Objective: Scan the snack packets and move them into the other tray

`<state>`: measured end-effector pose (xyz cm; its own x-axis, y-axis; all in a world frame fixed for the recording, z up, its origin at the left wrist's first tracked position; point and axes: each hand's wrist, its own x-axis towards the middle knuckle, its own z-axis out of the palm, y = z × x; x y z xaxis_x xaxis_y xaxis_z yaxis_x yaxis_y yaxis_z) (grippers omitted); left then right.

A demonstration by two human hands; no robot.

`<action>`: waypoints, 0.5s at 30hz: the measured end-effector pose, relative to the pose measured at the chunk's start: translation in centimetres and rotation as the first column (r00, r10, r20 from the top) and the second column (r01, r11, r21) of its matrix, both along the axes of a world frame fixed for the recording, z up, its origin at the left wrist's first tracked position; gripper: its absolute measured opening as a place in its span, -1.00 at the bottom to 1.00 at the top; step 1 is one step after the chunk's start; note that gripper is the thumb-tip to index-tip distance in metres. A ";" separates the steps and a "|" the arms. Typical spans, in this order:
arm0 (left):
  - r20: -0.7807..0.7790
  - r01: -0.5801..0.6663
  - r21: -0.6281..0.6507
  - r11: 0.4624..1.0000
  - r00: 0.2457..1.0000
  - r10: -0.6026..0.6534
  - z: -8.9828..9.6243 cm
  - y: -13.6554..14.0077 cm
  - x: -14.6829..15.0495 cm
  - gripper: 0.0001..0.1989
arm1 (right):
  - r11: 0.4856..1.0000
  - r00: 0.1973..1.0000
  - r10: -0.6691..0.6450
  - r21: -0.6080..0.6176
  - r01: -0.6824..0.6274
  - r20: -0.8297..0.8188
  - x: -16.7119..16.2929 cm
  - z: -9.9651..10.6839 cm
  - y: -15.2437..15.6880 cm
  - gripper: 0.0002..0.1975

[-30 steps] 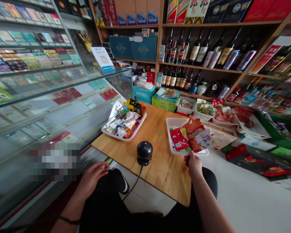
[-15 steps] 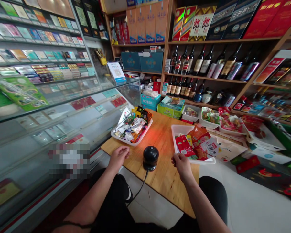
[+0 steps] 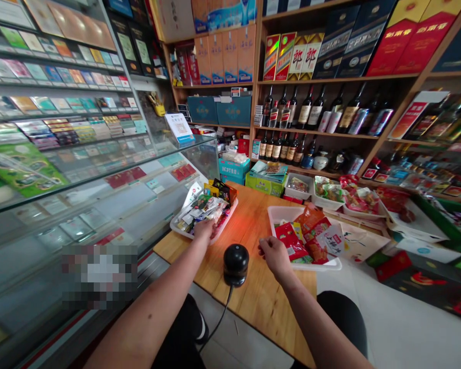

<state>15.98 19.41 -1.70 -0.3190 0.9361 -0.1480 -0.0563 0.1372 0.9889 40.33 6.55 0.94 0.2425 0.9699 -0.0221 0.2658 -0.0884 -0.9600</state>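
Note:
My left hand (image 3: pixel 205 229) reaches over the near right edge of a white plastic basket (image 3: pixel 184 233), its fingers curled down among the small snack packets (image 3: pixel 204 206) inside. Whether one is pinched there is hidden. Above the wooden table my right hand (image 3: pixel 273 252) is loosely closed, thumb against fingers, with nothing visible in it. Just right of it stands a second white basket (image 3: pixel 278 210) holding red and orange snack bags (image 3: pixel 292 239). Between the hands sits a black dome-shaped corded device (image 3: pixel 235 265), with a red glow on the wood behind it.
A glass display counter (image 3: pixel 111 205) runs along the left. Shelves with wine bottles (image 3: pixel 305 109) and boxes rise behind the wooden table (image 3: pixel 255 307). Trays of packaged food (image 3: pixel 328 192) line the back right. The device's black cable (image 3: pixel 219 318) hangs off the table's front edge.
My left hand has moved forward and right, from the table's front edge into the left basket's packets. My right hand has shifted slightly left, away from the right basket. The view has tilted up slightly.

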 end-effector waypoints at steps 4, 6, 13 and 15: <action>0.083 -0.056 -0.025 0.998 0.995 0.057 0.8 0.5 0.1 -0.84 | 0.998 0.999 0.051 0.025 -0.051 0.005 -0.2 0.1 1.2 -0.60; 0.119 -0.049 0.033 0.998 0.992 0.045 1.5 0.2 -0.2 -0.85 | 0.997 0.997 0.068 0.038 -0.069 0.032 -0.4 0.2 1.8 -0.62; 0.174 0.045 0.273 0.961 0.980 -0.096 4.7 -2.7 -2.7 -0.68 | 0.987 0.987 0.113 0.099 -0.125 0.116 -2.2 1.7 4.3 -0.76; 0.190 0.088 0.319 0.944 0.969 -0.155 5.6 -3.6 -3.4 -0.68 | 0.984 0.986 0.100 0.133 -0.117 0.133 -2.8 1.8 5.1 -0.82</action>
<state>12.54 15.80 3.95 -0.1928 0.9760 0.1010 -0.2687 -0.1515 0.9512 37.52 11.65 2.69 0.1279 0.9819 0.1394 0.3857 0.0803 -0.9191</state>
